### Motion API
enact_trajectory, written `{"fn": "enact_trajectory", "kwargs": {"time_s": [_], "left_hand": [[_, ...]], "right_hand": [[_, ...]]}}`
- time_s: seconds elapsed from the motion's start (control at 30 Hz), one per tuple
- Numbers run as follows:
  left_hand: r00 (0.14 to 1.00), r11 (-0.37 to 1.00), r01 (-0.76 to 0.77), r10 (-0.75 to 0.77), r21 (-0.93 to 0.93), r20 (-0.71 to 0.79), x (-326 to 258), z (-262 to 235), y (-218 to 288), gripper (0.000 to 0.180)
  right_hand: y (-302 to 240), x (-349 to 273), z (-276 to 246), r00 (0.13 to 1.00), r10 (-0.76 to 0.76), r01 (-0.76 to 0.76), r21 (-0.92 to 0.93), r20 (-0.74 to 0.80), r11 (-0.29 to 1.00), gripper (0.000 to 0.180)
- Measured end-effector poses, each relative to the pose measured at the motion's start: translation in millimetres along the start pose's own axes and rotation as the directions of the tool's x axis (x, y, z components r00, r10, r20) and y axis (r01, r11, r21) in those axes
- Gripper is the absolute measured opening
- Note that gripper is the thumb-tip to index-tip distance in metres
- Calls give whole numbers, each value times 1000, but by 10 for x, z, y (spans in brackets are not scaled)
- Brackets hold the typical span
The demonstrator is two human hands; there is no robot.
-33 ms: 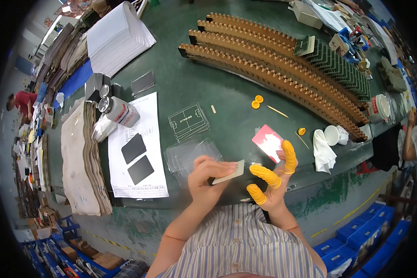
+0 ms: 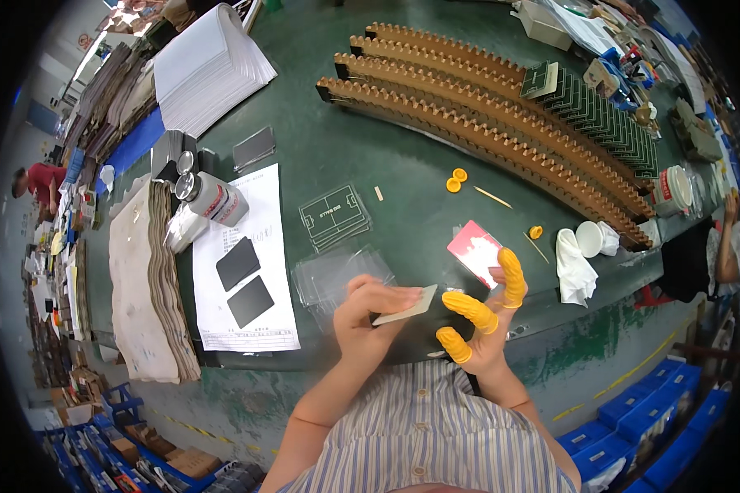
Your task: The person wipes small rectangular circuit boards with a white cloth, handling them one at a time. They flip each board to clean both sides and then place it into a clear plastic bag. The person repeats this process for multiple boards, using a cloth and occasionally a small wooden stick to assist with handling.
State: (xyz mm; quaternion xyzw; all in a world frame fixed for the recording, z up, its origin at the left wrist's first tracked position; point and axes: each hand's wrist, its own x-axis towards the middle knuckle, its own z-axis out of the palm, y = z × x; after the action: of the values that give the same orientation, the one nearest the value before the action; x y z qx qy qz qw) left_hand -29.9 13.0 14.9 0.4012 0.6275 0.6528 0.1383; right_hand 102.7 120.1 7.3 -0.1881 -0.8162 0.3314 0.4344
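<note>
Over the green worktop (image 2: 337, 156), the left hand (image 2: 365, 316) pinches a pale card (image 2: 418, 306), apparently mid-handling. The right hand (image 2: 487, 333) spreads beside it, seemingly unladen; moving the card calls for edge contact.

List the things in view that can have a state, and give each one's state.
Left hand: pinching a pale card
Pale card: held, tilted
Right hand: open, fingers spread
Pink card: partly hidden by right hand
Two dark cards: flat on paper
White cloth: crumpled
Loose finger covers: rolled up
Wooden racks: partly filled
</note>
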Motion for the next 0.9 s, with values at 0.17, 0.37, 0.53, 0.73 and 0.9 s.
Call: {"fn": "enact_trajectory", "kwargs": {"time_s": [0.17, 0.37, 0.53, 0.73, 0.9], "left_hand": [[976, 923, 215, -213, -320, 40, 21, -3, -57, 30], [972, 894, 235, -216, -381, 92, 18, -35, -73, 22], [972, 877, 236, -214, -419, 99, 15, -24, -97, 21], [971, 881, 240, -226, -408, 81, 12, -10, -92, 24], [973, 899, 233, -218, -371, 81, 4, -4, -92, 26]], "right_hand": [[-106, 52, -19, 993, 114, -114, 69, 6, 991, 46], [-130, 31, 16, 999, -1, 0, 18, 36, 1000, 44], [-198, -2, 94, 997, -51, 56, -76, 58, 996, 35], [-251, 35, 108, 992, -83, 90, -78, 91, 993, 34], [-289, 35, 130, 993, -62, 72, -101, 96, 992, 34]]}}
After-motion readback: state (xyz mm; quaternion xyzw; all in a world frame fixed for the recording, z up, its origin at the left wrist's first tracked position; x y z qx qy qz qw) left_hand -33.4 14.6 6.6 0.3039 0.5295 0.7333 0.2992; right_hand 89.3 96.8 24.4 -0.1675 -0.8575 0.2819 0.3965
